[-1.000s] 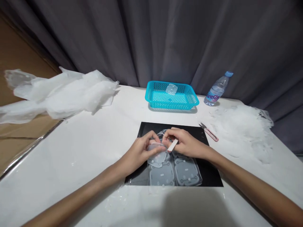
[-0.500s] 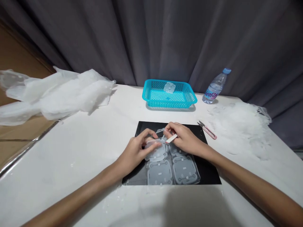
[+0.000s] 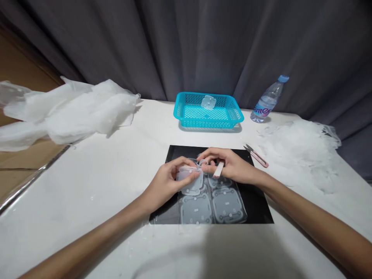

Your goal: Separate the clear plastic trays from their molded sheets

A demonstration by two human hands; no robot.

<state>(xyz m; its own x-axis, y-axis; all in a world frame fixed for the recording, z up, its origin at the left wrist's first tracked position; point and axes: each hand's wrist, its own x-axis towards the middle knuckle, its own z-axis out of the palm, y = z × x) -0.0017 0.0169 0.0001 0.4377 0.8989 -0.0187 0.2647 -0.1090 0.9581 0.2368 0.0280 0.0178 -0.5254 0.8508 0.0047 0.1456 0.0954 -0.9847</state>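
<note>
My left hand is closed on the edge of a squarish translucent silicone piece, its thumb on top and its fingers behind. Close by on the right, my right hand pinches a thin clear strip of trim at the piece's upper edge. A narrow white stick-like tool with a reddish tip is tucked in the same hand; its other end is hidden. Below both hands, a clear moulded sheet with several similar squarish pieces lies on a black mat.
Behind the mat stands a blue perforated basket with one translucent piece inside. Thread snips, a water bottle and a heap of clear scraps lie or stand to the right. White filmy sheets are piled at the left.
My right hand has turned, and the white tool's tip has swung right and away from the held piece. The strip between my hands now curls at the fingertips. The view has shifted slightly.
</note>
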